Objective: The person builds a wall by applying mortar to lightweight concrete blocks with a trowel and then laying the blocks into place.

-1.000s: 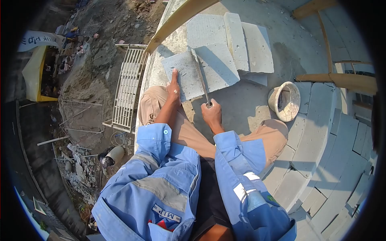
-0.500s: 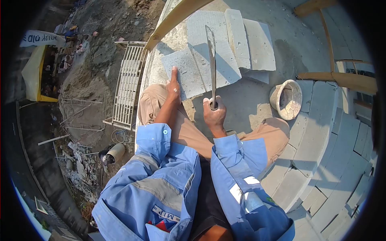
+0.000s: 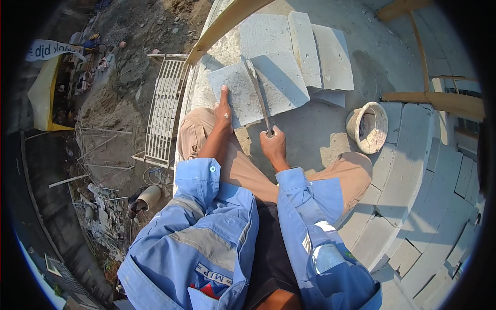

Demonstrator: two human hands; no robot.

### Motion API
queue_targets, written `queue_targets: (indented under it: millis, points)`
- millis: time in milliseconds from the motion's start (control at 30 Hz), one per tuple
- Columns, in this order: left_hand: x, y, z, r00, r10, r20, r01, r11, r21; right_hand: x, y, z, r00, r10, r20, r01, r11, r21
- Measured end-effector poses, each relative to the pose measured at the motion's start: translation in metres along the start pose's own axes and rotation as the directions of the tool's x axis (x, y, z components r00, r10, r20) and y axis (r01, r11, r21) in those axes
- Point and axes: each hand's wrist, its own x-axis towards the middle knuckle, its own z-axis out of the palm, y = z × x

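A light grey aerated concrete block (image 3: 284, 85) lies in front of my crossed legs, with a line running across it. My left hand (image 3: 222, 112) grips its near left edge, thumb flat on the top face, the other fingers mostly hidden. My right hand (image 3: 274, 144) is closed round the handle of a machete (image 3: 260, 95), a long narrow metal blade. That blade lies along the line on the block, its tip toward the far edge. More blocks (image 3: 333, 59) lie just behind and to the right.
A whitish bucket (image 3: 373, 128) stands right of my knee, beside a wall of grey blocks (image 3: 398, 170). To the left is a drop beyond the floor edge, with a slatted metal frame (image 3: 164, 108) there. A wooden beam (image 3: 222, 26) crosses at the top.
The machete has come down from above onto the block, its blade swinging left to the line. My right hand shifted slightly; my left hand stays on the block.
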Motion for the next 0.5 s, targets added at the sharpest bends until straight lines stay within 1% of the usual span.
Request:
queue_targets:
  millis: [33, 100, 133, 200, 233, 300, 333, 367, 400, 433, 467, 500]
  points:
    - [-0.003, 0.002, 0.002, 1.000, 0.008, 0.008, -0.008, 1.000, 0.001, 0.000, 0.010, 0.003, 1.000, -0.006, -0.010, 0.006, 1.000, 0.003]
    - [-0.006, 0.006, 0.007, 0.998, 0.045, 0.043, -0.042, 0.996, -0.075, 0.000, -0.004, -0.008, 1.000, 0.000, 0.004, 0.000, 1.000, 0.028]
    - [-0.007, 0.006, 0.008, 0.999, 0.038, 0.040, -0.035, 0.997, -0.074, -0.001, -0.010, -0.015, 1.000, 0.006, 0.009, -0.006, 1.000, 0.025]
    - [-0.013, 0.006, 0.007, 0.999, 0.003, 0.039, -0.001, 0.997, -0.074, -0.009, -0.032, -0.033, 1.000, 0.019, -0.015, -0.013, 0.942, 0.335]
    - [-0.006, 0.005, 0.005, 0.999, 0.007, 0.038, -0.005, 0.997, -0.072, -0.007, -0.030, -0.029, 1.000, 0.017, -0.015, -0.011, 0.941, 0.339]
    - [0.004, -0.005, 0.000, 0.999, 0.031, -0.045, -0.032, 0.999, -0.042, -0.004, -0.014, -0.019, 0.995, -0.050, -0.088, 0.074, 0.956, 0.284]
    - [0.006, -0.008, -0.001, 0.999, 0.037, -0.035, -0.039, 0.998, -0.045, 0.003, -0.002, -0.010, 0.998, 0.017, 0.053, -0.022, 0.993, 0.112]
    - [0.004, -0.006, -0.001, 0.997, 0.005, -0.082, -0.005, 1.000, -0.004, 0.004, -0.003, -0.012, 0.999, 0.006, 0.042, -0.011, 0.994, 0.111]
    - [0.006, -0.002, 0.000, 0.991, -0.023, -0.132, 0.029, 0.999, 0.041, 0.002, -0.005, -0.012, 0.999, 0.018, 0.040, -0.020, 0.999, 0.051]
    - [0.013, 0.003, 0.003, 0.992, -0.009, -0.129, 0.014, 0.999, 0.039, 0.004, -0.007, -0.010, 0.999, 0.025, 0.041, -0.025, 1.000, -0.009]
    - [0.012, 0.004, 0.003, 0.995, 0.002, -0.095, 0.000, 1.000, 0.025, 0.000, -0.013, -0.014, 0.996, 0.070, 0.056, -0.078, 0.987, 0.139]
    - [0.007, -0.005, -0.002, 0.998, -0.007, -0.068, 0.008, 1.000, 0.014, -0.009, -0.018, -0.020, 0.993, 0.092, 0.069, -0.100, 0.986, 0.133]
